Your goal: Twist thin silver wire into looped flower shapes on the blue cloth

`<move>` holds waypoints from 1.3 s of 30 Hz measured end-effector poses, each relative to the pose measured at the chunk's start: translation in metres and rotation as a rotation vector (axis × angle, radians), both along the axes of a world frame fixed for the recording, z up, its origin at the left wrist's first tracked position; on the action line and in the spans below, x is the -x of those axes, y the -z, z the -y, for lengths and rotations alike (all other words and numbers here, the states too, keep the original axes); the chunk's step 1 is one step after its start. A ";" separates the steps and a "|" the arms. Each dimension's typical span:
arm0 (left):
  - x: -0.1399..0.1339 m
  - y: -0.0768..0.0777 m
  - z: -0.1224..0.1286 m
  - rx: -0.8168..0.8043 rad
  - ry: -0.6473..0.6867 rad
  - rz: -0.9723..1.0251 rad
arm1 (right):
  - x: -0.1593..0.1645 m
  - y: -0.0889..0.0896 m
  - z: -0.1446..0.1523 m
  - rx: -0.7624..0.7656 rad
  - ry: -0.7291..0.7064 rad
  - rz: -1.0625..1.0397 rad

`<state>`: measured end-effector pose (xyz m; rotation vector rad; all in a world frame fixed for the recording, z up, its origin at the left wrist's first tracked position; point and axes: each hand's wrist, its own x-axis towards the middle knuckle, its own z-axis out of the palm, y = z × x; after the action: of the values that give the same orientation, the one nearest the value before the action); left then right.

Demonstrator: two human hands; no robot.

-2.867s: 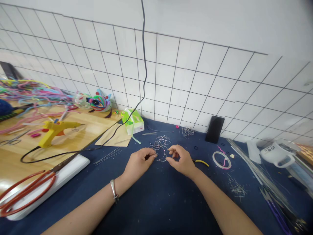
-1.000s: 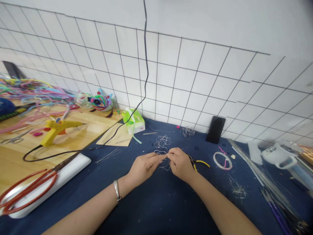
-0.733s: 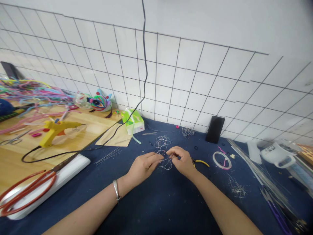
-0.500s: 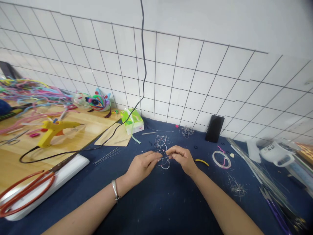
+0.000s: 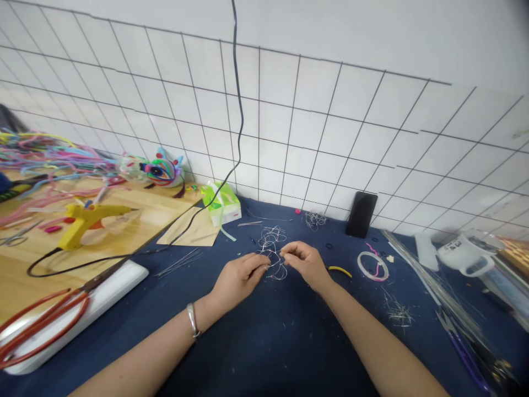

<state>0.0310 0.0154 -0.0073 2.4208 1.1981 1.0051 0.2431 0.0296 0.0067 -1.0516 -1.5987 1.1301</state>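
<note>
Thin silver wire bent into several loops, a wire frame (image 5: 278,271), lies between my hands over the dark blue cloth. My left hand (image 5: 242,275), with a silver bangle at the wrist, pinches its left side between thumb and fingers. On the other side my right hand (image 5: 305,263) pinches the wire with its fingertips; the exact spot is too small to make out. Just beyond my fingers sits more looped wire (image 5: 273,235), and I cannot tell whether it joins the frame. Yellow-handled pliers (image 5: 339,271) lie partly hidden behind my right wrist.
At left are orange-handled scissors (image 5: 45,320) on a white box (image 5: 119,284) and a yellow glue gun (image 5: 88,220) with its cord crossing the table. A tissue pack (image 5: 223,204), black phone (image 5: 361,214), tape roll (image 5: 373,266), wire scraps (image 5: 399,315) and mug (image 5: 467,253) stand around.
Both hands stay on the wire, and my right fingers have shifted slightly and closed in more. The whole view has moved a little, so things sit slightly further left and up.
</note>
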 end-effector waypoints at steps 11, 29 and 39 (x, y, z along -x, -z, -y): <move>0.002 0.000 -0.002 -0.007 -0.087 -0.039 | 0.000 0.008 -0.002 -0.029 0.014 0.026; 0.007 0.002 -0.008 0.017 -0.172 -0.029 | 0.007 0.008 0.006 -0.420 0.023 0.368; 0.003 -0.003 -0.004 0.078 -0.156 0.019 | 0.017 0.015 0.010 -0.196 0.080 0.309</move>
<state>0.0275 0.0195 -0.0045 2.2825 1.4109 1.0018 0.2266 0.0200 -0.0082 -1.1884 -1.8475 0.7659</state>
